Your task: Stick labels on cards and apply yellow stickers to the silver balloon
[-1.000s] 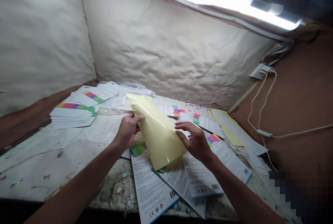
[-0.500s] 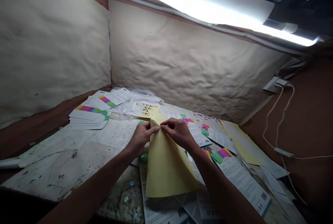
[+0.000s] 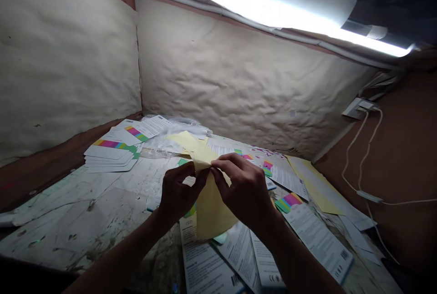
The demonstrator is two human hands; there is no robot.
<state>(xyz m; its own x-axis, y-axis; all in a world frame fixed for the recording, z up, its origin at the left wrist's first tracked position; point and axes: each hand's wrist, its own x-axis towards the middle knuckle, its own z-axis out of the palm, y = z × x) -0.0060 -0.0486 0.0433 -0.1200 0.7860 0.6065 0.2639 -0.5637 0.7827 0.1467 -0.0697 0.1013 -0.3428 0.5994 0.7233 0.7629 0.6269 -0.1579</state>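
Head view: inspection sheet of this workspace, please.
Surface: worn, stained table.
Job's things: yellow sheet, held above the table, top folded over.
Clutter: card stack back left; loose printed cards front and right; plastic bags at back; spare yellow sheets right.
Grippers: left hand and right hand both pinch the yellow sheet near its top.
Cables: white cable hanging from wall socket, right.
Surroundings: paper-lined walls, tube light overhead.

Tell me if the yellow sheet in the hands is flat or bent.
Bent. The left hand and right hand pinch the yellow sheet together; its top part folds away beyond them, the rest hangs down.
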